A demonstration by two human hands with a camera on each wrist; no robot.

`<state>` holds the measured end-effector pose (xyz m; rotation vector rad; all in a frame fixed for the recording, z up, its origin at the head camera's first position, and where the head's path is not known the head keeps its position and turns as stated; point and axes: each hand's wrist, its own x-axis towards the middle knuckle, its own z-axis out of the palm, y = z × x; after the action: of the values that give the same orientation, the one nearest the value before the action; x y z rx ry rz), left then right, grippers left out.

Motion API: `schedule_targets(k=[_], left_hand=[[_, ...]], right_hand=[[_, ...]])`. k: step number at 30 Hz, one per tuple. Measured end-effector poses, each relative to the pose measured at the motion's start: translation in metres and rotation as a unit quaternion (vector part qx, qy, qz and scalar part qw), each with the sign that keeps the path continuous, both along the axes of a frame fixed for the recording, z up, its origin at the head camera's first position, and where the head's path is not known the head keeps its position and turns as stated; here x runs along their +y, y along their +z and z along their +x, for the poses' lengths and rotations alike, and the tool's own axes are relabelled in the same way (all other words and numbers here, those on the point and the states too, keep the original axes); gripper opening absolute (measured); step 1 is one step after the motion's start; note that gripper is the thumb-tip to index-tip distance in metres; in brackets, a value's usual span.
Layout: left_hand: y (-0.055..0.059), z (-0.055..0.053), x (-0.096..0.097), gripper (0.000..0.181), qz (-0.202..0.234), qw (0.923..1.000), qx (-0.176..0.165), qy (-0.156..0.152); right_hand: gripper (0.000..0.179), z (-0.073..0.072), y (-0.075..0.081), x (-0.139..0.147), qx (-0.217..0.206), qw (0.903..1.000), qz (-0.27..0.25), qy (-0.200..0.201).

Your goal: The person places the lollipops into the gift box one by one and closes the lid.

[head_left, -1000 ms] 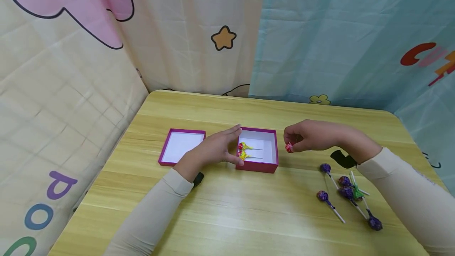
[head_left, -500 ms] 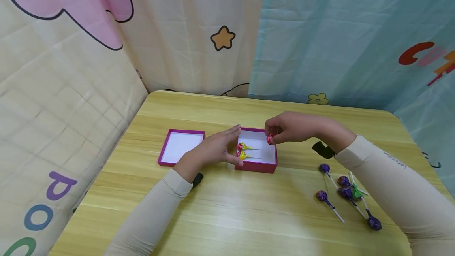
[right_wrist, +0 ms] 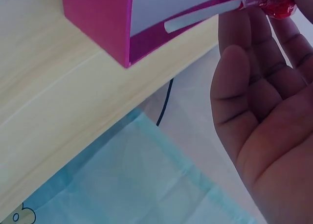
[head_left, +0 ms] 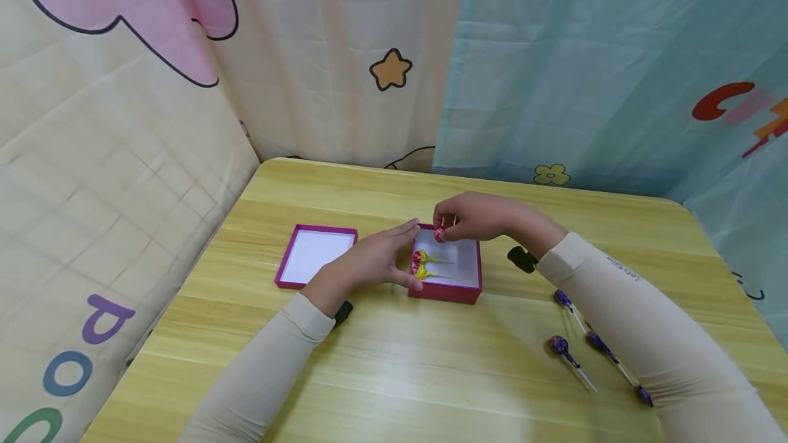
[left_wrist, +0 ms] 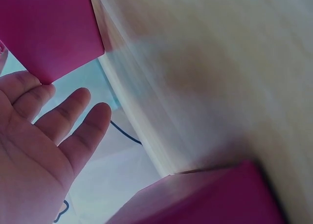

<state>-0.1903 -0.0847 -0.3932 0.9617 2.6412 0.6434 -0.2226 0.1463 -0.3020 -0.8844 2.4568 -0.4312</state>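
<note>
My right hand (head_left: pixel 473 215) pinches a red-wrapped lollipop (head_left: pixel 439 234) above the back left part of an open magenta box (head_left: pixel 444 291). In the right wrist view, the lollipop's white stick (right_wrist: pixel 203 16) points toward the box. Two yellow-and-red lollipops (head_left: pixel 421 257) lie side by side within the box, heads against its left wall. Spread along that left wall, my left hand (head_left: pixel 374 260) has its thumb at the front corner and fingertips at the back corner. Its fingers look mostly straight in the left wrist view, one fingertip touching the box's edge (left_wrist: pixel 54 33).
Left of the box lies its shallow magenta lid (head_left: pixel 317 256), white inside up, partly behind the left hand. Several purple lollipops (head_left: pixel 559 344) are scattered at the right of the wooden table (head_left: pixel 394 374), some partly covered by the right sleeve. Printed curtains (head_left: pixel 554 53) hang behind the table.
My right hand has moved left with the red lollipop, from beside the box to over its back left part. The right sleeve now covers the green lollipop. The left hand has stayed put.
</note>
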Motion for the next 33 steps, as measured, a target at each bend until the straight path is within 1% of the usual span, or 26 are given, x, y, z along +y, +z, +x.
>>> schedule_targets(k=[7, 11, 17, 26, 33], left_hand=[[0.000, 0.000, -0.002, 0.114, 0.003, 1.0000, -0.001, -0.005], [-0.001, 0.000, -0.002, 0.113, 0.003, 1.0000, -0.002, -0.004], [0.001, 0.002, -0.003, 0.114, 0.000, 1.0000, 0.000, -0.006], [0.000, 0.001, -0.003, 0.114, 0.005, 0.9999, 0.007, -0.013], [0.000, 0.001, -0.003, 0.115, 0.009, 0.9999, 0.008, -0.012]], right_hand=[[0.007, 0.000, -0.017, -0.016, 0.039, 0.9990, -0.016, 0.015], [0.009, 0.001, -0.026, -0.020, 0.059, 0.9979, -0.018, 0.019], [0.016, 0.001, -0.040, -0.023, 0.072, 0.9971, -0.025, 0.000], [0.015, 0.001, -0.054, -0.025, 0.087, 0.9951, -0.025, -0.039], [0.011, 0.002, -0.060, -0.026, 0.126, 0.9909, -0.028, -0.037]])
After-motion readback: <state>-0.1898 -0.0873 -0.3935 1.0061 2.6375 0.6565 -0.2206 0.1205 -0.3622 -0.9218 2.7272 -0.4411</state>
